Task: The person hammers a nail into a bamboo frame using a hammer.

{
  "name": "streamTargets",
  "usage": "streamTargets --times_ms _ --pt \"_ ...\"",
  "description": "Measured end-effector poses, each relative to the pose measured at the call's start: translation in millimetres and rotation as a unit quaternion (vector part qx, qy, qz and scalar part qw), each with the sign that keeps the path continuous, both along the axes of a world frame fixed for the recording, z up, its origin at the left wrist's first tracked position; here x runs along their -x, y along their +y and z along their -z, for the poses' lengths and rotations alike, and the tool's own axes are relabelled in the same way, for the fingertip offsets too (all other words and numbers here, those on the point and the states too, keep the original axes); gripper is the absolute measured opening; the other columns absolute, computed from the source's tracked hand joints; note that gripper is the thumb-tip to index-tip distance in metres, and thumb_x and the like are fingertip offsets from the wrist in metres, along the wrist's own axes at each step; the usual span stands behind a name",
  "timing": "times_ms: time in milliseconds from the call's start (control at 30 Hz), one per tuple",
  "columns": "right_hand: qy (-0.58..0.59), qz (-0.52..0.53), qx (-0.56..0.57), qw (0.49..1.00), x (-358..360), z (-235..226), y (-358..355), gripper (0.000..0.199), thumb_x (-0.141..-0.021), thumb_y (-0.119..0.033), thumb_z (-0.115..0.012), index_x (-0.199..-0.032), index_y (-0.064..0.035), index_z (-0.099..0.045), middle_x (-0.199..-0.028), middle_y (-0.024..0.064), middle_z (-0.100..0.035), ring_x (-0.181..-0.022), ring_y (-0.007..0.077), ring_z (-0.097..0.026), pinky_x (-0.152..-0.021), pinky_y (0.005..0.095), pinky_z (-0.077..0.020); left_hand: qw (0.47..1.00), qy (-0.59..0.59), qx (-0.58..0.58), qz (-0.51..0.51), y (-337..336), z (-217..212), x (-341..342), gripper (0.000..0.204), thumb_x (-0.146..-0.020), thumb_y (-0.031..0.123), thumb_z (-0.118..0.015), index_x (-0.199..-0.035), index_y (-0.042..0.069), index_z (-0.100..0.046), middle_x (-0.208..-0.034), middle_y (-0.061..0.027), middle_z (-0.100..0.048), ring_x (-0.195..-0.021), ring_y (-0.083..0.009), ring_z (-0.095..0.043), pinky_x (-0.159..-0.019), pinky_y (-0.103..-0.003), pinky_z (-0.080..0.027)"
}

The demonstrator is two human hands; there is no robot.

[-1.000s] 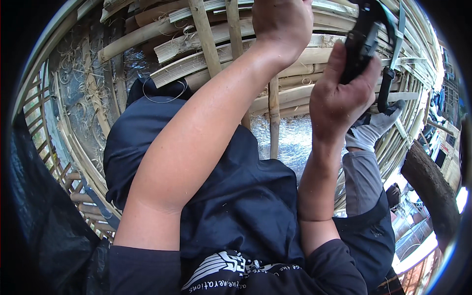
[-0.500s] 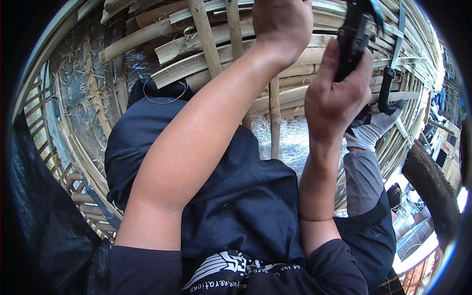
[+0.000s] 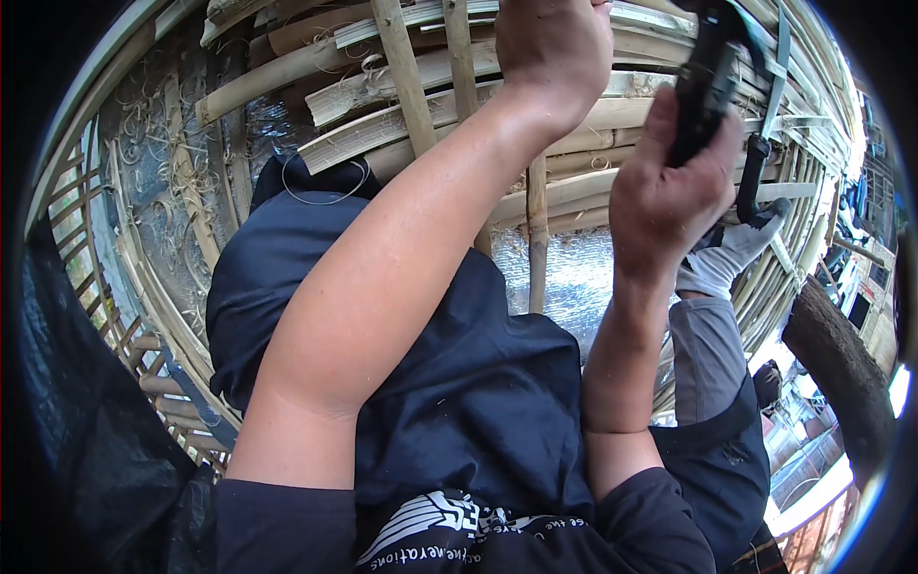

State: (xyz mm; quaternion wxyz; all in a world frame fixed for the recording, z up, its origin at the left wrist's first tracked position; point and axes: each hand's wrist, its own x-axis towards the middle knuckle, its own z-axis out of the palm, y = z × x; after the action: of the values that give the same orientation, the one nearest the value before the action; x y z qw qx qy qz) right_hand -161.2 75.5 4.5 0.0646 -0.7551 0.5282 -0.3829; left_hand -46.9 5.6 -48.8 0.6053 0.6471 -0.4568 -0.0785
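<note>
My right hand (image 3: 674,191) is closed around a dark hand tool (image 3: 706,91) with a black body, a metallic part along its side and a curved piece at its upper end. The tool's exact kind cannot be made out. It is raised above the split bamboo strips (image 3: 593,139). My left hand (image 3: 555,48) is at the top edge, beyond the upright bamboo poles (image 3: 462,57). Its fingers are cut off by the frame, so what they hold does not show.
Split bamboo lies across the far side. A flat-bladed tool with a black handle (image 3: 753,177) rests at the right, beside a gloved or socked limb (image 3: 732,253). Bamboo shavings (image 3: 182,182) litter the left. A thick dark log (image 3: 832,330) leans at the far right.
My right hand has shifted slightly right and down with the dark tool, which is smeared by motion. My left hand has hardly moved.
</note>
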Motion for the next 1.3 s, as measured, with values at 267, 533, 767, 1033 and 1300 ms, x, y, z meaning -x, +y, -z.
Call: streamTargets --times_ms 267,533,767,1033,1300 --pt "0.020 -0.021 0.018 0.999 -2 11 -5 0.025 -0.098 -0.018 -0.068 -0.109 -0.0013 -0.053 -0.081 0.0217 -0.067 -0.073 0.0465 -0.067 -0.063 0.0500 -0.0505 1.000 -0.004 -0.005 0.011 7 1 3 0.012 -0.083 -0.003 -0.068 -0.071 -0.003 -0.066 -0.077 -0.0199 -0.068 -0.072 -0.0330 -0.068 -0.068 -0.042 -0.056" --pt "-0.052 -0.017 0.146 0.988 -3 8 -9 0.031 -0.101 -0.027 -0.068 -0.106 0.0020 -0.059 -0.076 0.0103 -0.064 -0.065 0.0213 -0.065 -0.063 0.0351 -0.0506 1.000 -0.017 0.006 0.000 -1 -1 2 0.012 -0.085 -0.004 -0.065 -0.073 -0.003 -0.066 -0.075 -0.0198 -0.067 -0.070 -0.0316 -0.067 -0.064 -0.040 -0.056" --pt "-0.009 -0.019 0.043 0.999 -1 3 0 0.024 -0.097 -0.017 -0.069 -0.106 -0.0014 -0.052 -0.079 0.0200 -0.068 -0.071 0.0437 -0.069 -0.061 0.0457 -0.0514 1.000 -0.015 0.023 -0.008 4 0 4 0.008 -0.080 -0.004 -0.068 -0.073 -0.004 -0.066 -0.078 -0.0216 -0.067 -0.074 -0.0356 -0.068 -0.067 -0.044 -0.056" --pt "-0.033 -0.021 0.113 0.993 2 14 -9 0.026 -0.099 -0.019 -0.069 -0.107 -0.0015 -0.052 -0.077 0.0148 -0.067 -0.070 0.0388 -0.071 -0.062 0.0433 -0.0518 0.999 -0.039 0.030 -0.015 0 -1 5 0.014 -0.082 -0.003 -0.069 -0.069 -0.002 -0.064 -0.075 -0.0194 -0.067 -0.070 -0.0316 -0.067 -0.066 -0.041 -0.056" --pt "-0.136 -0.006 0.083 0.987 -2 19 -3 0.030 -0.099 -0.025 -0.071 -0.106 -0.0004 -0.056 -0.080 0.0097 -0.062 -0.060 0.0214 -0.061 -0.061 0.0370 -0.0503 1.000 -0.026 0.006 0.007 4 0 5 0.014 -0.086 -0.003 -0.067 -0.072 -0.001 -0.065 -0.075 -0.0177 -0.068 -0.068 -0.0268 -0.067 -0.060 -0.037 -0.056"
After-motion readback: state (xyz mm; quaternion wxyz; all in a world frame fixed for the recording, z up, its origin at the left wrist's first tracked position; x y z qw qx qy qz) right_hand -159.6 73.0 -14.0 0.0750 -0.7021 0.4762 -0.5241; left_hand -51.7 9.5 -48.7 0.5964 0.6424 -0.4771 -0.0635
